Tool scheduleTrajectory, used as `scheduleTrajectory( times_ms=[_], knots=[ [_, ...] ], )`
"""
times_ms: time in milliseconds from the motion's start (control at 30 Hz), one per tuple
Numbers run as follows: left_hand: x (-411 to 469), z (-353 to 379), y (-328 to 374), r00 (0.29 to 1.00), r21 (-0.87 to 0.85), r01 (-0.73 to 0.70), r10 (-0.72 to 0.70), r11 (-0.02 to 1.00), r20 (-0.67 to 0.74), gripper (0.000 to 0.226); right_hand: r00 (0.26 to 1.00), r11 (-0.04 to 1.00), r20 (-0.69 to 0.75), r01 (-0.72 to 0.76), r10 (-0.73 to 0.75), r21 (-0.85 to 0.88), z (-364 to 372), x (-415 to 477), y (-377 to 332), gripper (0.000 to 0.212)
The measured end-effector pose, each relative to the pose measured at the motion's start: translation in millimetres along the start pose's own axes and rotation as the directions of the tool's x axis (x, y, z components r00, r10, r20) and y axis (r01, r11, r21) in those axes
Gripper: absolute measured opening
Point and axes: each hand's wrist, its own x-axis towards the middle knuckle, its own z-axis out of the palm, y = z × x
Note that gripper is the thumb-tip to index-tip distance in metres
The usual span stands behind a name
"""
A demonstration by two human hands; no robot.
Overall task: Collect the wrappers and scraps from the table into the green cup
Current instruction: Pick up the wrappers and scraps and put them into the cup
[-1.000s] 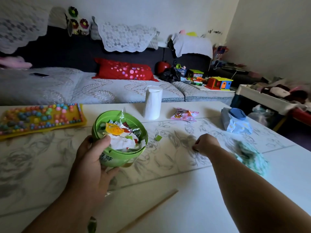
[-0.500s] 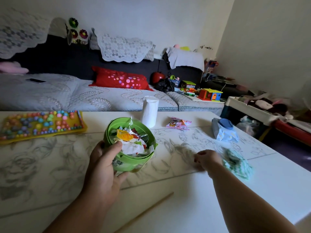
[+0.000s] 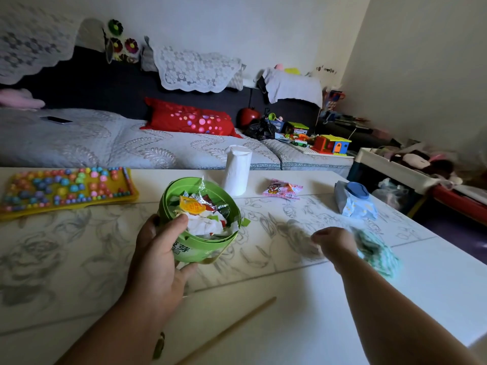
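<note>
Grips the green cup (image 3: 203, 251) in the left hand (image 3: 158, 262), thumb over its near rim, tilting it rightward to receive scraps; curls the right hand (image 3: 333, 242) right of the cup, too blurred to tell any hold; leaves a green scrap (image 3: 246, 222) against the cup's right side, a pink wrapper (image 3: 282, 189) beyond-right.

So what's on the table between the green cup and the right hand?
Head view: one small green scrap lies right beside the green cup; from there to the right hand there is only bare patterned table.
</note>
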Motion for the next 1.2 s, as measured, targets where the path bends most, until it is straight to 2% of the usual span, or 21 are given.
scheduleTrajectory(
  times_ms=[33,100,133,200,233,367,433,500,567,633,733,800,867,900,967,1033,1133,1200],
  knots=[
    [0.6,-0.8,-0.6,1.000,0.001,-0.002,0.002,1.000,-0.002,0.036,0.999,0.998,-0.046,-0.023,0.025,0.053,-2.8,4.1,0.4,0.014],
    [2.7,-2.7,-2.3,1.000,0.010,-0.006,0.006,1.000,-0.015,0.036,0.998,0.997,0.002,-0.060,0.060,0.047,-6.8,8.5,0.0,0.019],
    [3.8,-2.8,-3.2,1.000,0.015,-0.006,0.006,1.000,-0.019,0.035,0.996,0.998,0.062,-0.060,0.061,-0.017,-7.5,9.8,0.3,0.023],
    [5.3,-2.6,-4.0,1.000,0.018,-0.003,0.004,1.000,-0.019,0.036,0.984,0.968,0.172,0.004,0.041,-0.251,-4.0,6.4,0.0,0.026],
    [5.7,-2.0,-4.3,1.000,0.016,-0.002,0.002,1.000,-0.018,0.037,0.984,0.945,0.179,0.038,0.022,-0.325,-1.2,5.2,0.5,0.026],
    [7.4,0.6,-7.0,1.000,0.019,-0.001,0.001,1.000,-0.007,0.037,0.982,0.946,0.177,-0.010,0.071,-0.325,-2.0,0.3,1.1,0.024],
    [7.8,1.7,-8.5,1.000,0.027,0.002,-0.002,1.000,-0.007,0.037,0.984,0.971,0.172,-0.008,0.050,-0.237,-4.0,-2.8,-3.7,0.018],
    [7.0,2.3,-9.6,1.000,0.034,0.006,-0.006,0.999,-0.007,0.038,0.969,0.998,0.247,0.001,-0.018,0.066,-7.9,-19.5,-23.2,0.008],
    [5.2,2.2,-9.8,1.000,0.033,0.011,-0.010,0.999,-0.014,0.040,0.933,0.926,0.319,0.034,-0.164,0.376,-12.9,-38.7,-54.8,0.013],
    [3.2,1.8,-8.8,1.000,0.036,0.009,-0.008,0.999,-0.023,0.042,0.872,0.842,0.353,0.112,-0.338,0.529,-17.5,-63.1,-91.8,0.017],
    [-0.1,1.6,-5.6,0.999,0.024,0.011,-0.011,1.000,-0.033,0.043,0.762,0.786,0.366,0.288,-0.534,0.547,-19.2,-101.6,-142.7,0.019],
    [-1.7,2.0,-5.3,0.999,0.011,0.018,-0.018,1.000,-0.038,0.042,0.707,0.774,0.381,0.382,-0.596,0.504,-16.2,-120.5,-166.4,0.015],
    [-2.3,0.8,-3.4,0.999,-0.004,0.027,-0.027,1.000,-0.043,0.038,0.674,0.787,0.410,0.493,-0.615,0.371,-10.4,-133.6,-182.2,0.002],
    [-1.9,-0.7,-2.3,0.998,-0.015,0.033,-0.034,0.999,-0.049,0.037,0.665,0.780,0.409,0.560,-0.624,0.280,-7.5,-136.6,-187.3,0.010],
    [-0.3,-4.0,0.7,0.997,-0.029,0.044,-0.046,0.999,-0.061,0.035,0.681,0.770,0.379,0.615,-0.627,0.168,-2.5,-137.8,-193.3,0.022],
    [0.9,-6.6,4.6,0.996,-0.043,0.052,-0.055,0.998,-0.066,0.036,0.728,0.785,0.297,0.593,-0.618,0.178,2.2,-128.7,-192.9,0.028],
    [3.7,-9.7,10.2,0.996,-0.069,0.044,-0.049,0.997,-0.075,0.042,0.847,0.856,0.138,0.495,-0.514,0.150,13.0,-90.6,-176.2,0.029],
    [6.1,-11.1,13.7,0.996,-0.082,0.035,-0.042,0.996,-0.079,0.044,0.909,0.917,0.129,0.398,-0.397,0.018,20.7,-60.8,-156.1,0.029]
  ],
)
